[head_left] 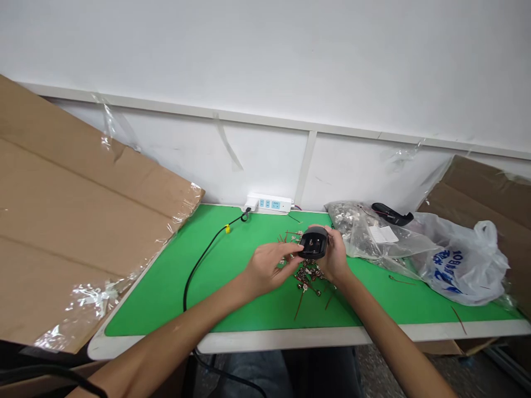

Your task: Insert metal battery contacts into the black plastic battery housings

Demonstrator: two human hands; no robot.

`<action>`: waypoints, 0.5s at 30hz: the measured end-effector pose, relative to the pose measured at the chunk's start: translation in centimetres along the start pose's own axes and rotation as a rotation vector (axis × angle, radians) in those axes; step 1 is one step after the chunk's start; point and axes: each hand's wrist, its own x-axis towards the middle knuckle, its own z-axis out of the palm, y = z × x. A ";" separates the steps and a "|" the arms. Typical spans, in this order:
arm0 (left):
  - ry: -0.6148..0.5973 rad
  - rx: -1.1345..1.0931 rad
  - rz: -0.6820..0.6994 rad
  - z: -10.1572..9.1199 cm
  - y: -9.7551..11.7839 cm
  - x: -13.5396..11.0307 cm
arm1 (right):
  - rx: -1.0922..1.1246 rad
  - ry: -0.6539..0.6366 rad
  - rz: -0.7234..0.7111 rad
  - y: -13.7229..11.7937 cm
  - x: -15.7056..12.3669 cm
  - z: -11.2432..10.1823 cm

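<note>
A black plastic housing (314, 243) with a rounded end and a recess is held above the green tabletop. Small metal-looking parts show inside the recess. Wrapped round its right side is my right hand (335, 255), with the fingers partly hidden behind it. My left hand (274, 264) pinches the left edge, thumb and fingertips against the housing. Whether a tiny part sits between those fingertips is hidden. Just below lies a loose pile of small metal parts (309, 273), several with thin reddish wires.
A white power strip (271, 203) with a plugged-in black cable (199, 260) stands by the wall. To the right are a clear bag of parts (357, 226), another black piece (392, 214) and a white plastic bag (460, 265). Cardboard sheets (83, 221) flank the green table (166, 309).
</note>
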 end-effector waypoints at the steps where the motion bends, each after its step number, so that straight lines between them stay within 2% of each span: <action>1: -0.009 -0.006 0.000 0.0 0.1 0.1 | 0.022 -0.001 0.019 0.0 -0.1 0.1; 6: -0.086 -0.050 -0.068 -0.1 0.4 0.2 | 0.051 -0.021 0.041 0.1 -0.1 0.3; 10: -0.081 -0.061 -0.046 0.2 0.1 -0.1 | 0.048 -0.036 0.066 0.3 0.0 0.2; 15: -0.150 -0.020 -0.072 0.4 -0.2 -0.4 | 0.015 -0.049 0.081 0.4 0.1 0.1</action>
